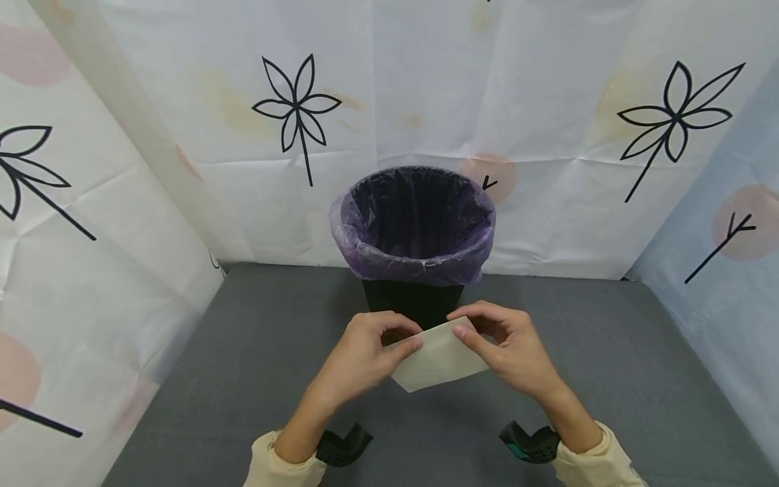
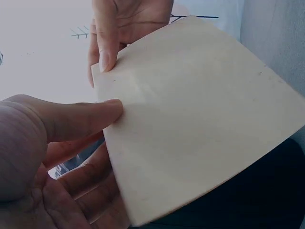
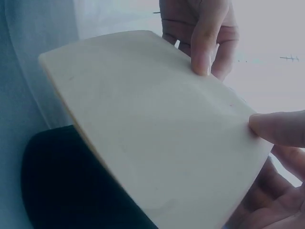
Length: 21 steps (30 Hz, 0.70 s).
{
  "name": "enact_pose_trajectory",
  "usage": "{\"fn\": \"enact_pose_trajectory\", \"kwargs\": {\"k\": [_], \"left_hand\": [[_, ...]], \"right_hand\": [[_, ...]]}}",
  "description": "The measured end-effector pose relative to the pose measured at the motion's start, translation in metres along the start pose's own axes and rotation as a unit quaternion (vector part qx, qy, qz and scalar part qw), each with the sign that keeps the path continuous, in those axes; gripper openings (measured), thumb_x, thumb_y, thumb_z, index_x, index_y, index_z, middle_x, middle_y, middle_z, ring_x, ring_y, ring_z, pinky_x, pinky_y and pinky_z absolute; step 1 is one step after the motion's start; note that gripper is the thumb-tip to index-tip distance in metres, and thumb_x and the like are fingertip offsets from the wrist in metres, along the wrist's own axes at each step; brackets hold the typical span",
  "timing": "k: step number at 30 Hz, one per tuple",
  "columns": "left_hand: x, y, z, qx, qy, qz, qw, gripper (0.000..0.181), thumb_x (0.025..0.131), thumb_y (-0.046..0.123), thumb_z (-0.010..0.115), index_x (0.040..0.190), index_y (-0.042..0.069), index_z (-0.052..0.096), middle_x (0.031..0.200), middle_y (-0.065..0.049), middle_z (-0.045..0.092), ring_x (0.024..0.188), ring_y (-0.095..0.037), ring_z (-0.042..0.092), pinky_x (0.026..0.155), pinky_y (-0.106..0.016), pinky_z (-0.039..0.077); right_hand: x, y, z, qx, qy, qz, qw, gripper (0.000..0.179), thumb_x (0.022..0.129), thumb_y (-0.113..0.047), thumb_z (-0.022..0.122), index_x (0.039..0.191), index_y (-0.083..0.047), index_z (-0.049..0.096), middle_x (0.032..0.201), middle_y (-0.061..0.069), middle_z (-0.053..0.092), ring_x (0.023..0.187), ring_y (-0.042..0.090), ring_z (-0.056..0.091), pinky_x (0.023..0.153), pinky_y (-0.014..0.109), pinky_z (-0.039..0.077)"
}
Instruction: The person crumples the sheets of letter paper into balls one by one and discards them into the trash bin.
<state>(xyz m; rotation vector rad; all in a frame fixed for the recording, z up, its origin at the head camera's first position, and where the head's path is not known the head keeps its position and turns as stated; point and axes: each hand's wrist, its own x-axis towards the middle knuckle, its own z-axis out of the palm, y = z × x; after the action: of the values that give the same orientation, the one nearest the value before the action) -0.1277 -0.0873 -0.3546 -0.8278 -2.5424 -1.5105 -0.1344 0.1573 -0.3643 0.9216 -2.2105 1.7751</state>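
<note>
A small cream-coloured sheet of paper (image 1: 441,358) is held up between both hands, tilted, in front of a bin. My left hand (image 1: 365,352) pinches its left upper edge, thumb on the near face. At the upper right corner, my right hand (image 1: 514,345) grips the paper with thumb and fingers. In the left wrist view the left thumb (image 2: 90,117) presses on the sheet (image 2: 200,114), which looks smooth and blank. From the right wrist, the right thumb (image 3: 276,128) lies on the same face. The fingers behind the sheet are partly hidden.
A black bin (image 1: 410,297) with a purple plastic liner (image 1: 420,267) folded over its rim stands just beyond the hands, its mouth facing up. Grey cloth (image 1: 274,358) covers the surface. White sheets (image 1: 438,88) with plant drawings hang at the back and sides.
</note>
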Motion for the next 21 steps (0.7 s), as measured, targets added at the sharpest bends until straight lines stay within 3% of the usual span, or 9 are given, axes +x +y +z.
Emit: {"fn": "enact_pose_trajectory", "kwargs": {"k": [4,8,12,21], "left_hand": [[0.002,0.002,0.000,0.019,-0.006,0.007,0.9998,0.004,0.091,0.008,0.077,0.094,0.009,0.079,0.087,0.004,0.073,0.073,-0.006,0.065,0.066,-0.026,0.056],[0.002,0.001,-0.002,-0.022,-0.001,0.005,0.9997,0.004,0.090,0.008,0.078,0.093,0.008,0.080,0.087,0.002,0.074,0.071,-0.008,0.068,0.064,-0.027,0.058],[0.002,-0.003,-0.004,-0.078,0.026,-0.006,0.9966,0.006,0.088,0.007,0.080,0.093,0.008,0.081,0.087,0.001,0.075,0.069,-0.012,0.070,0.061,-0.031,0.059],[0.003,-0.015,-0.003,-0.173,0.089,0.005,0.9808,0.010,0.086,0.000,0.080,0.095,-0.002,0.078,0.088,-0.015,0.075,0.071,-0.019,0.070,0.063,-0.030,0.058]], "right_hand": [[0.001,-0.003,0.001,-0.012,-0.003,-0.013,0.9998,0.024,0.094,0.009,0.066,0.112,-0.005,0.073,0.101,0.009,0.071,0.085,0.021,0.068,0.077,0.028,0.056],[0.002,-0.004,-0.005,-0.030,-0.003,-0.004,0.9995,0.024,0.093,0.008,0.068,0.112,-0.006,0.073,0.102,0.007,0.072,0.085,0.020,0.069,0.075,0.028,0.057],[0.001,-0.004,-0.015,-0.039,0.006,0.008,0.9992,0.023,0.091,0.007,0.071,0.110,-0.006,0.073,0.101,0.006,0.073,0.085,0.018,0.069,0.076,0.027,0.056],[0.000,-0.002,-0.024,0.059,0.022,0.041,0.9972,0.022,0.089,0.013,0.069,0.110,0.008,0.069,0.098,0.012,0.073,0.082,0.021,0.072,0.074,0.028,0.058]]}}
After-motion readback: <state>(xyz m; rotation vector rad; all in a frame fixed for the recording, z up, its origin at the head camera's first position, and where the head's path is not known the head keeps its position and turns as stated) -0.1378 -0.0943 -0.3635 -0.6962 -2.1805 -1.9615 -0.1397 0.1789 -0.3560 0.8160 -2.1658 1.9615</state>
